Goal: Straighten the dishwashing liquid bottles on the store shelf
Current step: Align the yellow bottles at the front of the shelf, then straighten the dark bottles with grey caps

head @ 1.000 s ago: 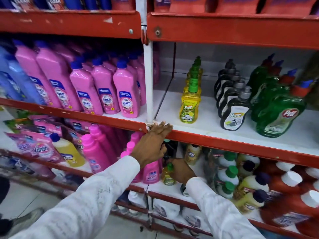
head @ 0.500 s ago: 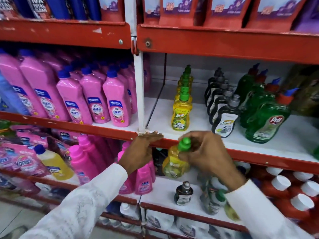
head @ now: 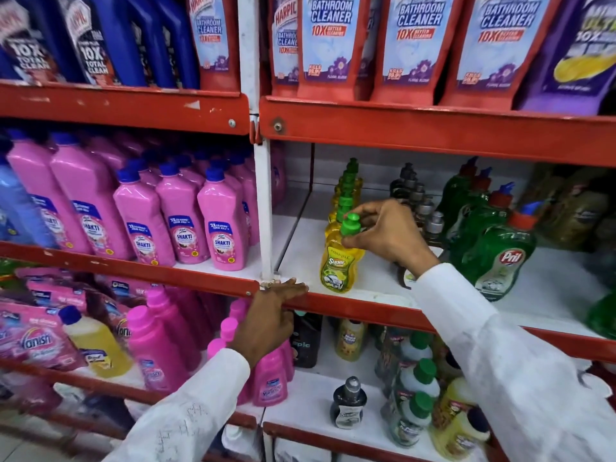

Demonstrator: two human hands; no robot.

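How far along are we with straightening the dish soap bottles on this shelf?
Partly done. The yellow bottles and the grey-capped black bottles already stand in tidy files. In hand: the right hand has a grip on the front yellow bottle by its neck; the left hand braces on the shelf edge. Left: the green Pril bottles lean.

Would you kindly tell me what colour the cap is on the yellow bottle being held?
Green cap, seen in the head view.

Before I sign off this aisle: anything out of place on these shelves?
Yes. One small black bottle stands alone on the lower shelf; its black matches line up on the shelf above, right of the yellow bottle.
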